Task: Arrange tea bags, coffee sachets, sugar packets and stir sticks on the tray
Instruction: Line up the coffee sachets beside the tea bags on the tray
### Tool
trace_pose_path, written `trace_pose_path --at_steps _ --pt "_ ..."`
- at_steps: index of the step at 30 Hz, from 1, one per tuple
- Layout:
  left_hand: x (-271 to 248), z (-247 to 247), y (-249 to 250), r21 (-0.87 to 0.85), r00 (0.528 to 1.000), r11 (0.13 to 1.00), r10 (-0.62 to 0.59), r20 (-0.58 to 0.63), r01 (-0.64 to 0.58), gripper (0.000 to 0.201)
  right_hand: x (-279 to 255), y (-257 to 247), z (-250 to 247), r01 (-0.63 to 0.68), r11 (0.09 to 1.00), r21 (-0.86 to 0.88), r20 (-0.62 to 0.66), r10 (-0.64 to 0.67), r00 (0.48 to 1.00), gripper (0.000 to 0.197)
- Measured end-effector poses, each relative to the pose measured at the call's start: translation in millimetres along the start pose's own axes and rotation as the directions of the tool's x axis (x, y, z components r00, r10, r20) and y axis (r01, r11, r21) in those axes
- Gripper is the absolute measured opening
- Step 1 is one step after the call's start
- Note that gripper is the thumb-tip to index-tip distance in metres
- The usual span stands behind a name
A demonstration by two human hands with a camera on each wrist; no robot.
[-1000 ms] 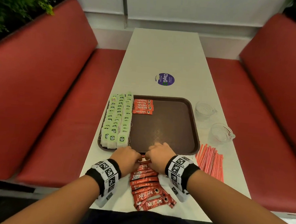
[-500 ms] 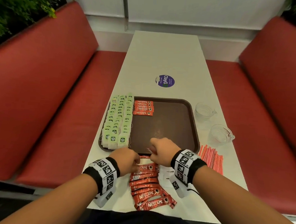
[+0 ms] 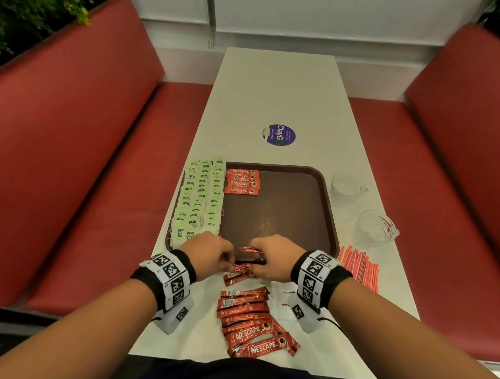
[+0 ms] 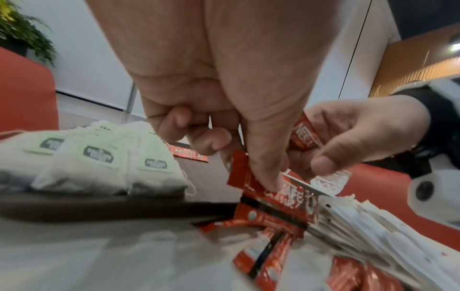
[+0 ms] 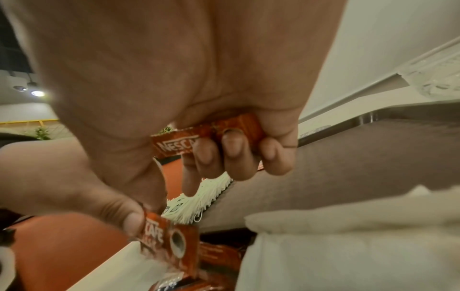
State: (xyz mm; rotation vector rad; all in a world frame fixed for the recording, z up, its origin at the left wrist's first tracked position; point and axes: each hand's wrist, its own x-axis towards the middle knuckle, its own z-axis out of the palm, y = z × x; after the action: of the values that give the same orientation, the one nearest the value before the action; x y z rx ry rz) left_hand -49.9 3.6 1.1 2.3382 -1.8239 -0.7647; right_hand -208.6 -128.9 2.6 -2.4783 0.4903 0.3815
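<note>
coffee sachets are being gathered at the near rim of the brown tray (image 3: 325, 194). one red sachet (image 5: 206, 135) is gripped in the right hand (image 3: 273, 257), three fingers curled over it against the palm, just above the tray's near edge. a second sachet (image 4: 273, 194) is pinched at one end between thumb and fingertip of the left hand (image 3: 211, 254), and is lifted off the loose pile of coffee sachets (image 3: 248, 319) that lies on the white table (image 3: 279, 87) between the forearms.

the sachets are judged light, thin and crinkly, with slick foil faces; they are soft enough to bend and are best taken by a flat sealed end or across the narrow width, one or two at a time, since a stack is likely to slide apart. a row of placed sachets (image 3: 242, 181) is seen at the tray's far left, beside the green-tagged tea bags (image 3: 201, 197) that fill the left edge. the red stir sticks (image 3: 359, 265) lie on the table right of the tray, near two glass cups (image 3: 360, 206). white packets (image 4: 373, 220), probably the sugar, lie on the table under the right wrist.

against the frame half a second earlier, the left hand is seen moved forward and up, level with the right at the tray rim, where it had been low on the pile. a sachet now shows between the two hands. the count of sachets on the tray is unchanged.
</note>
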Motion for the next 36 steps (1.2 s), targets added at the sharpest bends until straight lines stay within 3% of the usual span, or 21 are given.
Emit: trace_pose_path --at_steps 5,9,12,16,20,24,29,32,36 --pt "5 -9 -9 -0.11 1.0 0.994 0.012 -0.025 -0.014 0.005 5 5 -6 -0.001 1.0 -0.002 0.012 0.001 1.0 0.015" --pt "12 -9 -16 -0.234 0.999 0.972 -0.006 -0.042 -0.003 0.005 10 10 -12 0.033 0.999 0.043 -0.073 -0.03 0.997 0.016" --pt "17 -14 -16 -0.309 0.995 0.949 0.028 -0.092 -0.055 0.008 13 12 -18 0.053 0.988 0.142 -0.08 -0.042 0.996 0.014" --pt "28 -23 -11 -0.356 0.986 0.927 0.068 -0.154 -0.119 0.017 19 13 -24 0.04 0.981 0.189 -0.062 -0.029 0.998 0.026" --pt "38 -33 -9 -0.459 0.985 0.878 0.073 -0.156 -0.138 0.015 27 18 -34 0.01 0.982 0.19 -0.071 0.004 0.997 0.008" --pt "46 -45 -11 -0.43 0.98 0.893 0.052 -0.192 -0.132 0.015 32 23 -45 -0.023 0.989 0.143 -0.099 0.038 0.994 0.026" --pt "72 -61 -32 -0.407 0.945 0.914 -0.136 -0.298 0.003 0.008 33 38 -50 -0.145 0.979 0.143 -0.189 0.171 0.967 0.01" --pt "102 -64 -44 -0.351 0.932 0.925 -0.246 -0.267 0.143 0.005 34 47 -51 -0.15 0.971 0.187 -0.243 0.193 0.951 0.005" --pt "142 -59 -50 -0.168 0.939 0.956 -0.272 -0.211 0.239 0.007 36 47 -49 -0.149 0.964 0.222 -0.23 0.2 0.952 0.007"
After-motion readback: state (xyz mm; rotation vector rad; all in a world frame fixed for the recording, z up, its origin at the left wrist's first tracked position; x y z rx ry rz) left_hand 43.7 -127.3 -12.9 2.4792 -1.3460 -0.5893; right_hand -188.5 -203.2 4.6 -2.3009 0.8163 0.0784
